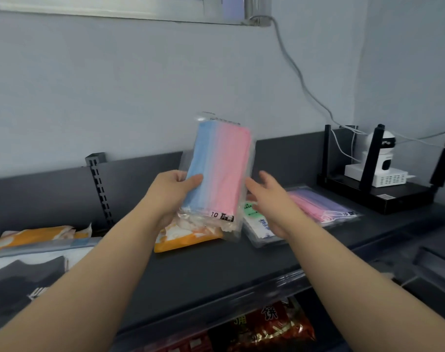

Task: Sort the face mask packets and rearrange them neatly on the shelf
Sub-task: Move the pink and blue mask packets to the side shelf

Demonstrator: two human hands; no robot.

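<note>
One clear packet [221, 168] of blue and pink masks, marked "10" at its lower corner, stands upright in the air just above the dark shelf [216, 270]. The left hand [170, 196] grips its lower left edge, fingers [193, 180] clamped on the plastic. The right hand [269, 199] is just beside its right edge, fingers [267, 177] apart and relaxed, holding nothing.

Five more packets lie flat on the shelf:
- an orange one [186, 240] below the held packet
- a white green-labelled one [257, 224]
- a pink-purple one [323, 207]
- another orange one [31, 237] far left
- a black-mask packet [23, 278]
</note>
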